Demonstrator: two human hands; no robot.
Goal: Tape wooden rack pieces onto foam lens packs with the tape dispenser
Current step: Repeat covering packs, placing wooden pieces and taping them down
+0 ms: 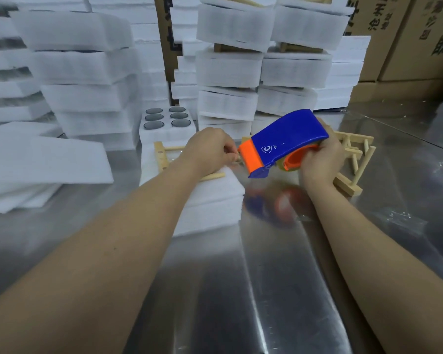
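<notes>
A white foam lens pack [210, 200] lies on the metal table in front of me, with a wooden rack piece [164, 157] lying on top of it. My left hand [210, 152] rests over the rack, its fingers curled and pinching at the tape end by the dispenser's orange mouth. My right hand [322, 157] grips the blue and orange tape dispenser [284, 141], held tilted just above the pack's right edge. The tape itself is too faint to make out.
More wooden rack pieces [353, 159] lie behind my right hand. An open foam pack with round lenses [166, 118] sits further back. Tall stacks of foam packs [228, 72] and loose foam sheets [44, 164] stand left and behind. Cardboard boxes [414, 39] fill the back right.
</notes>
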